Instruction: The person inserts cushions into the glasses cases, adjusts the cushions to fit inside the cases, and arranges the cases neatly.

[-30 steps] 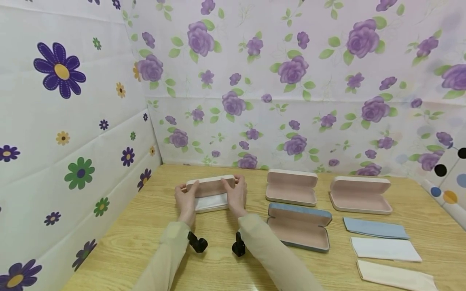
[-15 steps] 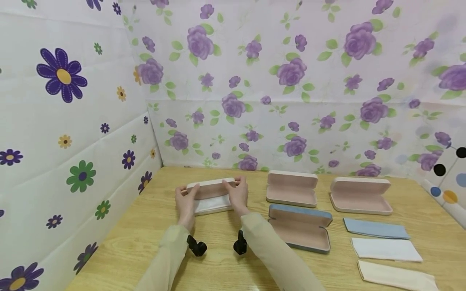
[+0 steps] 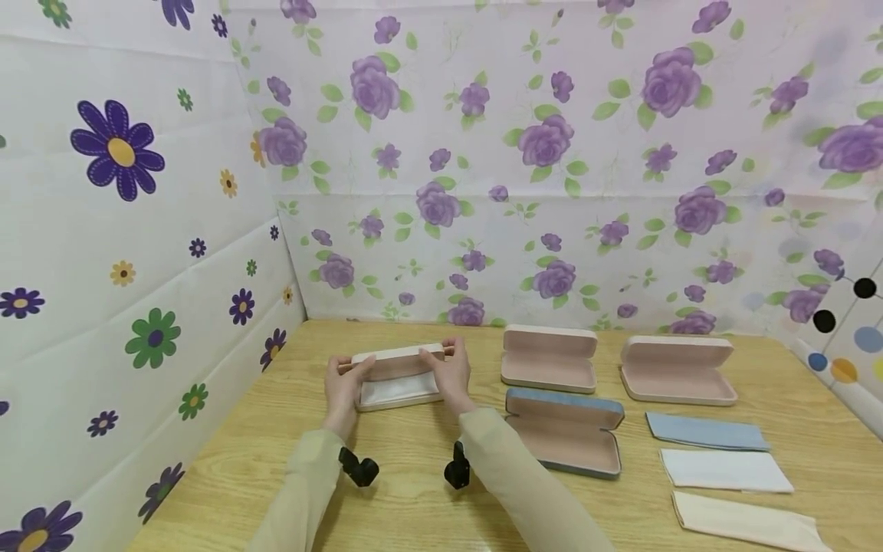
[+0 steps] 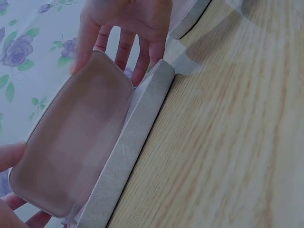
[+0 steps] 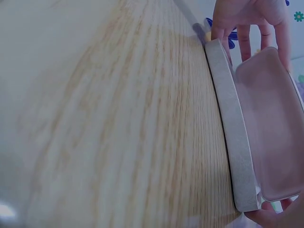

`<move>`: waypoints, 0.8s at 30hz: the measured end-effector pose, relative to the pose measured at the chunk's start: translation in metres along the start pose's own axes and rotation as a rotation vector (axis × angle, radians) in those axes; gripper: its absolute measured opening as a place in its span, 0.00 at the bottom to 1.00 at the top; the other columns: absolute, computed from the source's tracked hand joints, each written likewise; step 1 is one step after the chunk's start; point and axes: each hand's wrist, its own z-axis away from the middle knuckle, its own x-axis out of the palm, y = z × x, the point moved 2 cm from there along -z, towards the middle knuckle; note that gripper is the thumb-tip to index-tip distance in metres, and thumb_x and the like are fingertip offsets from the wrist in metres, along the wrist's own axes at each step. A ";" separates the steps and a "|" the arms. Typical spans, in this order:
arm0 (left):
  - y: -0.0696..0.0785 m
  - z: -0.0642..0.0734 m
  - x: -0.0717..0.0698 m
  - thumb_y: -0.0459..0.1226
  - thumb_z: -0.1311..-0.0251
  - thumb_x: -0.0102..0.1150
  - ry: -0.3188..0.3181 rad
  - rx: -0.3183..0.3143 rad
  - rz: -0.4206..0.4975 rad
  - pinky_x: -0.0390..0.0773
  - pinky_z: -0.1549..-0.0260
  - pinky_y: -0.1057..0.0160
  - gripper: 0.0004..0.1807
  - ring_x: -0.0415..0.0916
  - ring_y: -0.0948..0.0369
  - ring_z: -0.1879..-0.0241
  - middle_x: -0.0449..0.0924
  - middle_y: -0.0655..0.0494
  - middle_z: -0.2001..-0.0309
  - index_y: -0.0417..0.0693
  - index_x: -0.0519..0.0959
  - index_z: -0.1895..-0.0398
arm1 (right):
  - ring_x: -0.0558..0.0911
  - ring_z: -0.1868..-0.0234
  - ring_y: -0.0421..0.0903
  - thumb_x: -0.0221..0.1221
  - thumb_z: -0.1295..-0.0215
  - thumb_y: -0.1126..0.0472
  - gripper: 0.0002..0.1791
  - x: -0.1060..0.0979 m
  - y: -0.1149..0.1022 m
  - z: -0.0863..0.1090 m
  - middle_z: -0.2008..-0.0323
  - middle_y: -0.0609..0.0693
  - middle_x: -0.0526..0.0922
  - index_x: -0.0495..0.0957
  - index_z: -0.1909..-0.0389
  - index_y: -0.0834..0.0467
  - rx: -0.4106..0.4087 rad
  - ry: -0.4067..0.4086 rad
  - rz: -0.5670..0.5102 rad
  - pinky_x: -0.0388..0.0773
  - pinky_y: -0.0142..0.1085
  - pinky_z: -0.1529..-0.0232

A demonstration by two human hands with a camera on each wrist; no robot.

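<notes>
A pale glasses case (image 3: 396, 405) with a pink lining stands on the table with its lid raised. Folded white cloth (image 3: 398, 388) lies in its base. My left hand (image 3: 341, 392) holds the left end of the lid, thumb at the lid's edge and the other fingers behind. At the other end my right hand (image 3: 451, 376) grips the lid the same way. Both wrist views show the lid's pink lining (image 4: 76, 137) tilted up between the hands, and the grey-white side of the base (image 5: 232, 128) resting on the wood.
To the right are two pale glasses cases (image 3: 548, 368) (image 3: 679, 379) and a blue one (image 3: 566, 441), all with lids up. Folded blue (image 3: 707, 431), white (image 3: 724, 470) and cream (image 3: 748, 521) cloths lie beyond them. Flowered sheets (image 3: 483, 153) hang behind the wooden table (image 3: 407, 491).
My left hand has shifted slightly left along the case, so more of the base's left end shows. Both hands keep hold of the lid. The head view has turned a little to the right.
</notes>
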 end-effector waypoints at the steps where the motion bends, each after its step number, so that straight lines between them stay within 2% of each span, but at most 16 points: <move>1: 0.000 0.000 -0.001 0.36 0.54 0.69 -0.003 0.001 -0.002 0.60 0.85 0.73 0.22 0.62 0.62 0.76 0.65 0.47 0.63 0.37 0.66 0.62 | 0.70 0.65 0.50 0.67 0.49 0.59 0.21 0.000 0.000 0.001 0.63 0.57 0.72 0.67 0.60 0.61 0.000 0.001 0.003 0.68 0.40 0.66; 5: -0.002 -0.002 -0.003 0.38 0.53 0.68 -0.032 -0.015 -0.076 0.66 0.78 0.72 0.22 0.64 0.58 0.67 0.66 0.48 0.61 0.38 0.66 0.62 | 0.71 0.62 0.52 0.65 0.47 0.58 0.20 -0.001 0.001 0.003 0.61 0.57 0.72 0.68 0.58 0.62 -0.004 -0.016 0.016 0.69 0.43 0.63; 8: -0.003 -0.001 -0.003 0.40 0.52 0.67 -0.052 -0.017 -0.100 0.68 0.73 0.70 0.22 0.64 0.57 0.64 0.66 0.49 0.61 0.40 0.66 0.62 | 0.71 0.58 0.54 0.64 0.45 0.57 0.21 -0.002 0.002 0.004 0.58 0.59 0.72 0.70 0.55 0.64 -0.009 -0.021 0.026 0.70 0.45 0.60; 10: -0.002 0.000 -0.003 0.40 0.53 0.68 -0.061 -0.005 -0.084 0.67 0.71 0.66 0.23 0.63 0.56 0.65 0.66 0.47 0.61 0.39 0.66 0.62 | 0.71 0.57 0.54 0.62 0.43 0.56 0.20 -0.003 0.002 0.004 0.57 0.59 0.73 0.72 0.55 0.65 -0.010 -0.014 0.017 0.70 0.44 0.59; 13: 0.000 0.002 -0.003 0.38 0.52 0.68 -0.070 0.017 -0.064 0.66 0.69 0.60 0.22 0.63 0.55 0.66 0.66 0.45 0.62 0.38 0.66 0.62 | 0.72 0.60 0.52 0.60 0.40 0.56 0.18 -0.006 0.002 0.004 0.61 0.58 0.74 0.73 0.56 0.65 -0.005 0.005 -0.003 0.71 0.43 0.62; 17: -0.001 0.002 -0.004 0.37 0.52 0.67 -0.078 0.012 -0.074 0.67 0.70 0.60 0.21 0.63 0.57 0.67 0.66 0.47 0.62 0.38 0.67 0.61 | 0.72 0.67 0.49 0.60 0.40 0.57 0.17 -0.007 0.002 0.004 0.68 0.56 0.74 0.73 0.57 0.65 0.017 0.013 -0.013 0.71 0.40 0.67; 24: 0.000 0.000 -0.010 0.40 0.51 0.67 -0.126 -0.029 -0.118 0.67 0.74 0.64 0.25 0.64 0.59 0.67 0.65 0.46 0.59 0.38 0.66 0.55 | 0.73 0.66 0.48 0.63 0.43 0.56 0.16 -0.008 -0.003 0.006 0.69 0.54 0.76 0.75 0.59 0.62 0.039 -0.005 0.035 0.71 0.39 0.67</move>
